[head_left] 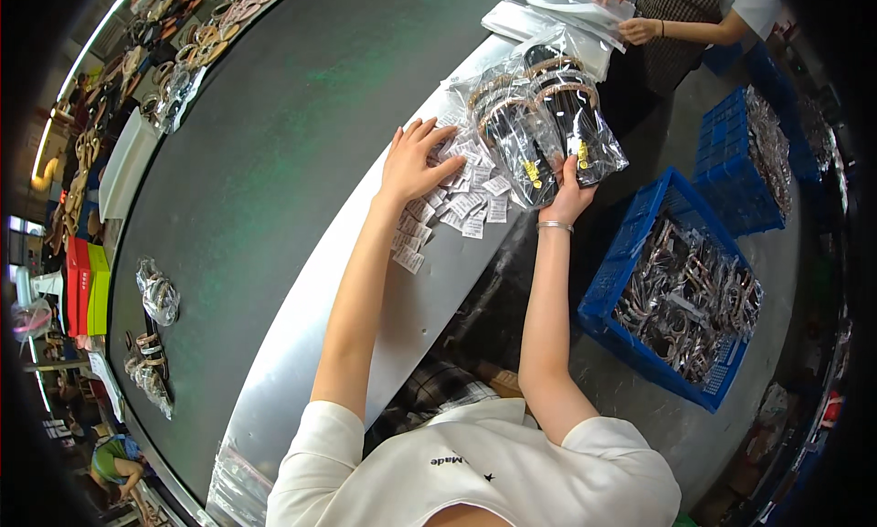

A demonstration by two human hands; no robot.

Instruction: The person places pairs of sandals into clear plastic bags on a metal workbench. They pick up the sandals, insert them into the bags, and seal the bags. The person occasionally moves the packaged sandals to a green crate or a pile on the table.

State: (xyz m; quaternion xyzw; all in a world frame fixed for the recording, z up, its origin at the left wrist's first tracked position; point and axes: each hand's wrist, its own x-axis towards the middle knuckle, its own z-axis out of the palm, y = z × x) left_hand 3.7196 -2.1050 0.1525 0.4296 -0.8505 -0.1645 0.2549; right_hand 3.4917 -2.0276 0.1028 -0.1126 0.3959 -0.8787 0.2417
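My right hand [566, 198] grips the heel end of black sandals [577, 130] in clear plastic bags, with braided light-coloured straps and yellow marks on the insoles. Their toe ends point away from me, over the far part of the metal ledge. Another bagged sandal [516, 148] lies against them on the left; whether it is in the same bag I cannot tell. My left hand [416, 164] rests palm down with fingers spread on a loose heap of small white printed labels [468, 198]. Some labels lie partly under its fingers.
A dark green conveyor belt [274, 143] runs along the ledge [402, 317], with bagged sandals [157, 294] on its left side. Blue crates [594, 299] of bagged sandals stand on the floor at right. At far right, a co-worker's hands [639, 29] handle clear bags [521, 20].
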